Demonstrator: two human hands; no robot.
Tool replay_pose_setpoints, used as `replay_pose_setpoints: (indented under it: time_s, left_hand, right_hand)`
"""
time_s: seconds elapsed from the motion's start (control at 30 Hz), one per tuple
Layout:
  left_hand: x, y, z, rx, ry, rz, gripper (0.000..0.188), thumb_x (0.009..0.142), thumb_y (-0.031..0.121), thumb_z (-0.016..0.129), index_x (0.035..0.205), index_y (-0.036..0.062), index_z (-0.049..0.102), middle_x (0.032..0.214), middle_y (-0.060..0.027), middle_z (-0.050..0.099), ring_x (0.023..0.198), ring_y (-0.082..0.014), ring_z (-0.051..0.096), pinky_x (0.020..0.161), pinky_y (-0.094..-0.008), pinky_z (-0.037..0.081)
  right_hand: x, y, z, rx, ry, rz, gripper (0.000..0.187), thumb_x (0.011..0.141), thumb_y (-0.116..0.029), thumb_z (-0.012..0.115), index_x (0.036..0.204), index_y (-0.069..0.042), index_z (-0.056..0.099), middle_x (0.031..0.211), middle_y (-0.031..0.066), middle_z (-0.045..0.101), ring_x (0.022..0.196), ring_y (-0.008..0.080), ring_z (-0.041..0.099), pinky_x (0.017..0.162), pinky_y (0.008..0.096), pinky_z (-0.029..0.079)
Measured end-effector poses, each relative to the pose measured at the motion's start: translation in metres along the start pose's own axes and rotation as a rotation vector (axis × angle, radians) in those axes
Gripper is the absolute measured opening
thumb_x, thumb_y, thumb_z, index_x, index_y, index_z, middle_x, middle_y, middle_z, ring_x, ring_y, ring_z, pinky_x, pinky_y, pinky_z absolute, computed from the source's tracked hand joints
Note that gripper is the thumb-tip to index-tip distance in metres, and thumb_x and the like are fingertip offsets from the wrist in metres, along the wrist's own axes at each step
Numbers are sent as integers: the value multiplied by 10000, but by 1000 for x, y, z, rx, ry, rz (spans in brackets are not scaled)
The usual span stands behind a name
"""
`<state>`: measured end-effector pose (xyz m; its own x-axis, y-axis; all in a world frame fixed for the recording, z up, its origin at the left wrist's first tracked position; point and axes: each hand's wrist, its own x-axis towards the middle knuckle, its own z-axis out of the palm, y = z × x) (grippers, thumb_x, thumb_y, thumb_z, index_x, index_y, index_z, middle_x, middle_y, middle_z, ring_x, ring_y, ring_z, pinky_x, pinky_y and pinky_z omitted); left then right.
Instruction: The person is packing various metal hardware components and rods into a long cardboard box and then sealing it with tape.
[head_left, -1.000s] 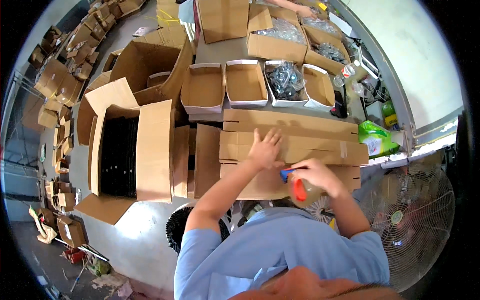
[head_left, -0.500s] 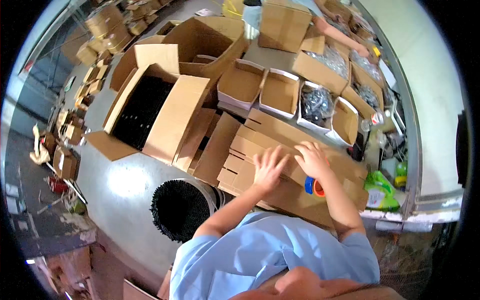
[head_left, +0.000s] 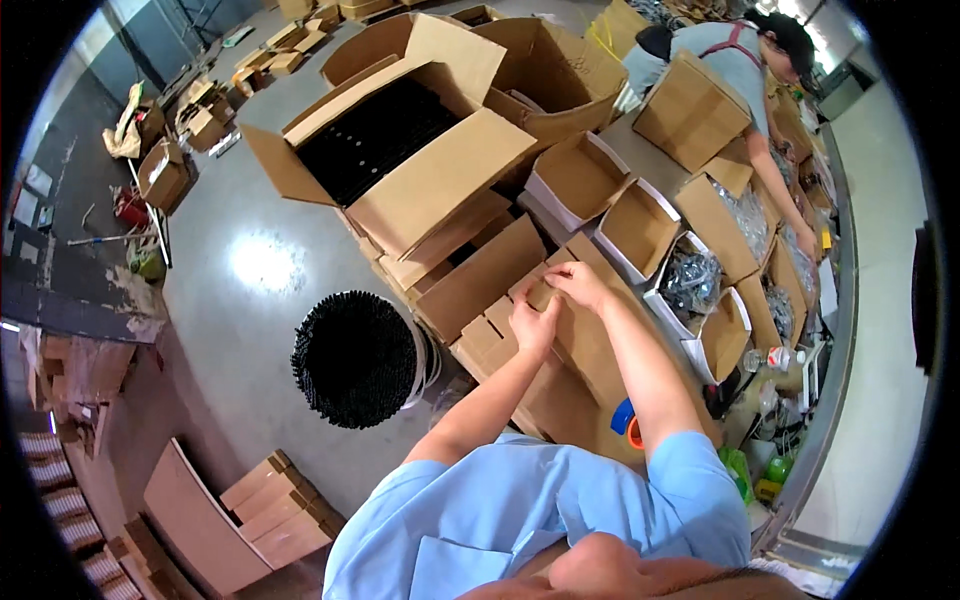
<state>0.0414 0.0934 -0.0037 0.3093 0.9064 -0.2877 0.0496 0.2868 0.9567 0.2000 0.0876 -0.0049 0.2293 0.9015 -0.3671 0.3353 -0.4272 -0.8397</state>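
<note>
Flattened cardboard sheets [head_left: 580,355] lie stacked in front of me. Both hands are close together at the far left edge of the stack. My left hand [head_left: 536,318] has its fingers curled around a cardboard flap [head_left: 541,294], thumb toward the right hand. On the other side of that flap, my right hand [head_left: 580,286] is closed in a pinch; its fingertips are partly hidden. Beside my right forearm a blue tape roll [head_left: 622,414] and an orange tape roll [head_left: 635,433] rest on the cardboard.
At left stands a white bucket [head_left: 425,360] filled with black bristly pieces [head_left: 352,360]. Beyond it, an open carton [head_left: 440,190] holds black parts. Shallow trays [head_left: 640,225] and a tray of bagged parts [head_left: 690,280] line the right. A co-worker [head_left: 725,60] reaches into boxes at far right.
My hands were spread flat on the cardboard; now they have come together and closed at its far left edge. The view has turned, showing more of the co-worker.
</note>
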Motion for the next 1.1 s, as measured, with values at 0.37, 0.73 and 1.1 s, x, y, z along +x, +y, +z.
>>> replay_pose_setpoints:
  time_s: [0.37, 0.73, 1.1]
  left_hand:
    - [29, 7, -12, 808, -47, 306, 495, 734, 536, 654, 746, 46, 723, 1202, -170, 505, 1151, -357, 394, 994, -456, 276]
    - [48, 22, -19, 473, -410, 79, 224, 740, 188, 727, 740, -25, 659, 833, -169, 627, 808, -299, 618, 704, -379, 481]
    - [61, 9, -12, 228, -432, 81, 264, 809, 266, 693, 808, 13, 620, 825, -79, 598, 816, -223, 565, 706, -355, 466]
  right_hand:
    - [7, 18, -5, -335, 182, 2, 388, 855, -381, 549, 872, -12, 667, 1040, 200, 613, 992, 368, 543, 862, 407, 430]
    - [-227, -84, -12, -685, 78, 540, 585, 823, -496, 575, 1281, -146, 476, 1197, 193, 567, 1093, 340, 558, 913, 393, 445]
    - [-205, -71, 11, -323, 373, -142, 709, 579, -245, 852, 1138, -81, 449, 1052, 161, 557, 998, 287, 558, 854, 391, 440]
